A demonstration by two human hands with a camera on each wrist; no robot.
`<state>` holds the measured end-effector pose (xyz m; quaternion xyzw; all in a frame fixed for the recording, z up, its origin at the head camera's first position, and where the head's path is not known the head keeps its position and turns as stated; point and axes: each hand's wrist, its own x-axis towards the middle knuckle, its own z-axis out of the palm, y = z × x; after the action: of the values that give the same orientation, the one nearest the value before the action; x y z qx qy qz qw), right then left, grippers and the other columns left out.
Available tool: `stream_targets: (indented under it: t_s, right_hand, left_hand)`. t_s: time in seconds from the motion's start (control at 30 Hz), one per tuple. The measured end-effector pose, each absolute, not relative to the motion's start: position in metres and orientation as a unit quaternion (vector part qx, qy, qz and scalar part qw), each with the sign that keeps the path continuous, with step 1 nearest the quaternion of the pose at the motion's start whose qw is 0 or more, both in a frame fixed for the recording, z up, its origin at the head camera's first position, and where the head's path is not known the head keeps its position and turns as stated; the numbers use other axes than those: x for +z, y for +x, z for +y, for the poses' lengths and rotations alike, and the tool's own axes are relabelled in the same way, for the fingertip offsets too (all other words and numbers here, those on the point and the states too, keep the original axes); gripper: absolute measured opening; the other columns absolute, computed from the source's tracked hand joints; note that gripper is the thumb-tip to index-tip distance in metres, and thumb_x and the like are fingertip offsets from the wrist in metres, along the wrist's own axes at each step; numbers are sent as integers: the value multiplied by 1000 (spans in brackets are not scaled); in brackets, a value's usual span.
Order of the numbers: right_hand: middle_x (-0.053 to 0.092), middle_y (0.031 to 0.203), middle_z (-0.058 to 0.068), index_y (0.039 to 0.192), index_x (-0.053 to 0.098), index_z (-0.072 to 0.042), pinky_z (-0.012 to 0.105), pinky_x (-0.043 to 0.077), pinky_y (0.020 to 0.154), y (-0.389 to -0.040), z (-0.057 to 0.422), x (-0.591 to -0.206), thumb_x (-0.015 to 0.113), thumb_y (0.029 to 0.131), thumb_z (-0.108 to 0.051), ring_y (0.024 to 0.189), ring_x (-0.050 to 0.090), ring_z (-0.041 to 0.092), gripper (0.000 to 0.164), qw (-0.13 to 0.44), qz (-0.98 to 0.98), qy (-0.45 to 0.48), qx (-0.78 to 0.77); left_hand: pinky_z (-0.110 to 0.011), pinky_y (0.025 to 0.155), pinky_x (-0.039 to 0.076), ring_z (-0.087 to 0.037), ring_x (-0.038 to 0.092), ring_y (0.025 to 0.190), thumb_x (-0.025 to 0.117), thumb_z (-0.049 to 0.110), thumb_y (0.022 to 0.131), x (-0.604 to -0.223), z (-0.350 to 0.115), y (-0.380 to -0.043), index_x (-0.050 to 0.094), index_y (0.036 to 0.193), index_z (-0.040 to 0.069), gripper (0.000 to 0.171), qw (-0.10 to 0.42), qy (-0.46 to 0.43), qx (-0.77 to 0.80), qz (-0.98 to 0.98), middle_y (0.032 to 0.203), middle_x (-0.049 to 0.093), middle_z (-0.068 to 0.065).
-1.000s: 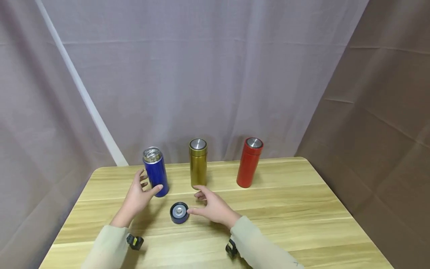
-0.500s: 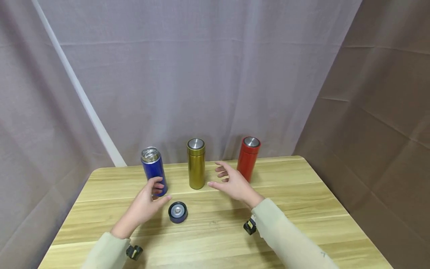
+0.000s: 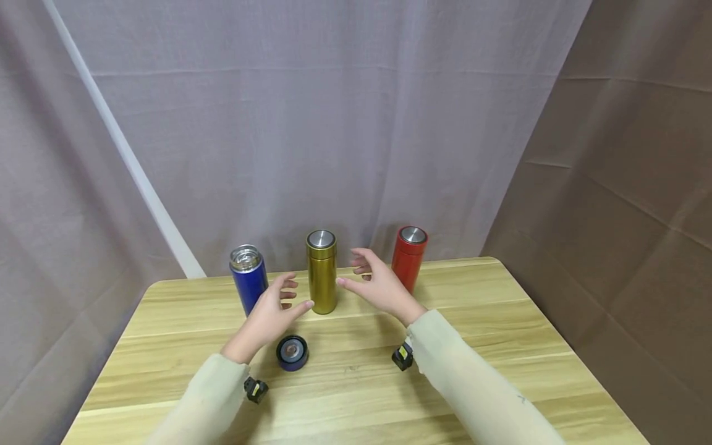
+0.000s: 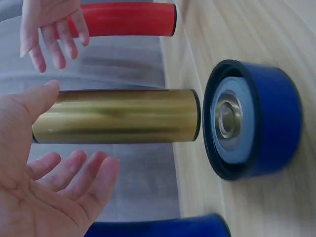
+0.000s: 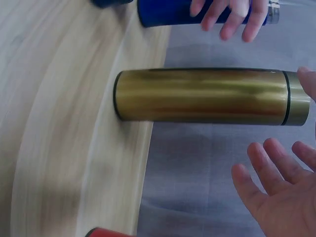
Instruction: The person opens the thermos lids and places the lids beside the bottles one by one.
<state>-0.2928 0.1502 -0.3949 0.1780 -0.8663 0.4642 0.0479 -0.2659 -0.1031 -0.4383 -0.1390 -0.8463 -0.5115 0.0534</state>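
Note:
A gold thermos flask with its silver-topped lid on stands upright between my two hands. My left hand is on its near left side, thumb and fingers spread apart, holding nothing. On the other side my right hand hovers with loosely bent fingers, likewise holding nothing; in the right wrist view a gap shows between those fingers and the gold flask. Behind my left hand is a blue thermos flask without its lid, partly hidden. Its blue lid lies inner side up on the table.
A red thermos flask with its lid on stands behind my right hand, its lower part partly covered. The wooden table ends at a grey curtain behind the flasks. A brown cloth hangs along the right.
My left hand has moved from the blue flask rightward toward the gold one. My right hand has left the lid's side and risen to the right of the gold flask.

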Motion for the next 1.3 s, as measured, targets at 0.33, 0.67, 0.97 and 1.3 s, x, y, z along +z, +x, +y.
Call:
stream_targets:
  t_s: [0.33, 0.67, 0.97, 1.3]
  right_hand:
    - [50, 137, 7, 145, 38, -16, 41, 46, 98, -300, 133, -387, 74, 81, -48, 119, 54, 27, 80, 56, -855, 158, 490]
    - [45, 144, 5, 149, 30, -17, 42, 39, 104, -305, 120, -383, 74, 80, -52, 127, 47, 23, 89, 54, -859, 154, 486]
    - [46, 137, 9, 150, 27, -13, 42, 43, 100, -304, 111, -385, 77, 80, -44, 122, 51, 26, 91, 56, -844, 155, 511]
    - [51, 118, 1, 130, 49, -15, 38, 45, 93, -296, 110, -390, 82, 73, -45, 107, 52, 16, 71, 137, -873, 140, 446]
  left_hand:
    - [-45, 95, 47, -38, 50, 123, 76, 40, 83, -442, -85, -285, 22, 152, 11, 93, 29, -131, -511, -849, 147, 39, -16]
    - [-49, 98, 44, -40, 47, 125, 75, 29, 85, -442, -78, -293, 24, 153, 15, 86, 33, -146, -524, -838, 150, 36, -11]
    - [-50, 99, 42, -37, 44, 128, 76, 28, 84, -441, -74, -288, 32, 148, 16, 78, 43, -152, -530, -833, 148, 39, -7]
    - [-44, 97, 45, -29, 51, 119, 77, 22, 83, -444, -67, -282, 41, 141, 14, 69, 87, -186, -519, -830, 137, 46, -5]
